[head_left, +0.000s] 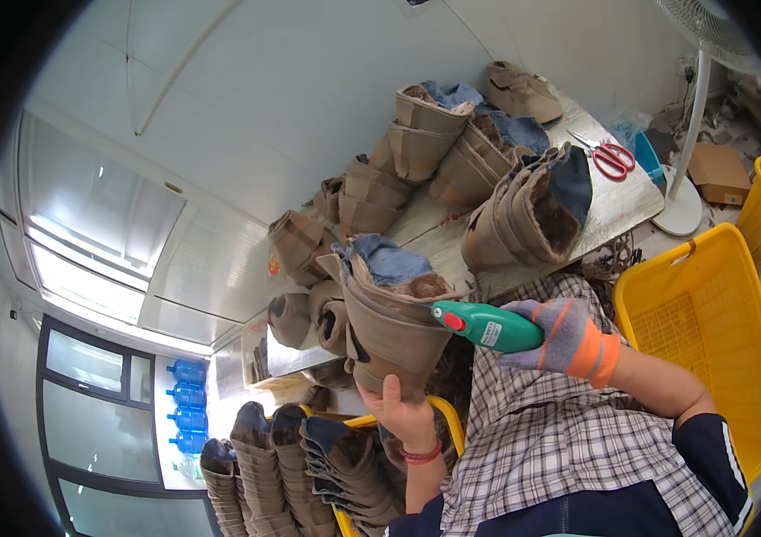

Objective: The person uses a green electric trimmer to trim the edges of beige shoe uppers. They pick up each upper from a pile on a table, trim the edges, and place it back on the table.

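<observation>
The left hand point(398, 421), bare, had its grip closed on the lower end of a brown stack point(389, 336) of fur-lined pieces, the thumb on the near side. The stack stood mouth-up in front of the desk point(636, 206), blue cloth showing inside its rim. The right hand point(560, 338), gloved, had its grip wrapped around a green tool point(497, 328) with a red button, the tool's end beside the stack's upper edge; whether the two touched could not be told. The step in hand looked like working along that rim with the tool. The next move, by that reading, called for a steady left hold and careful guiding of the tool around the edge, with the bare fingers kept low, away from its working end.
</observation>
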Available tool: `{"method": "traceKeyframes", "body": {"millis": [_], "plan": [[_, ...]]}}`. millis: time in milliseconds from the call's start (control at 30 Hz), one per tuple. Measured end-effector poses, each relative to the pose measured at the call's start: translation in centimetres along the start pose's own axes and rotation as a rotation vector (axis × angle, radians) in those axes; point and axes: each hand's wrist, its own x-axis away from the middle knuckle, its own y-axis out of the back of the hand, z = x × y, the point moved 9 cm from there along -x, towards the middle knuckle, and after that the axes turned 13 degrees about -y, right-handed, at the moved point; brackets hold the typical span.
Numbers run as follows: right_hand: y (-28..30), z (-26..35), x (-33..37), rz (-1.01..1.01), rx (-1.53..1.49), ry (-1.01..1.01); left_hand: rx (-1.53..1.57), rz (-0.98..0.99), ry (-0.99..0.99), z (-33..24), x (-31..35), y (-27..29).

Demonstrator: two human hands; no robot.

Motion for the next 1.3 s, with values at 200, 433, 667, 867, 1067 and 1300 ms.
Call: {"method": "traceKeyframes", "body": {"millis": [200,433,667,867,1067,1300], "plan": [[-0.6,-0.8,-0.7,0.063,-0.065,-0.127,-0.207,0.046,-0.167,-0.1,0.9,0.7],[0.0,-0.4,-1.3,0.027,-0.089,-0.167,-0.475,0.249,-0.277,0.2,2.7,0.4],[0.1,-0.7,-2.1,0.031,-0.167,-0.256,-0.723,0.489,-0.401,1.0,4.7,-0.6],[0.8,-1.5,-3.5,0.033,-0.339,-0.412,-0.770,0.249,-0.267,0.2,3.8,2.0],[3.8,-5.4,-1.0,-0.112,-0.400,-0.433,-0.947,0.224,-0.428,-4.6,-9.2,1.4],[4.1,-7.1,0.9,-0.126,-0.384,-0.500,-1.266,0.363,-0.891,-7.3,-27.1,-1.9]]}}
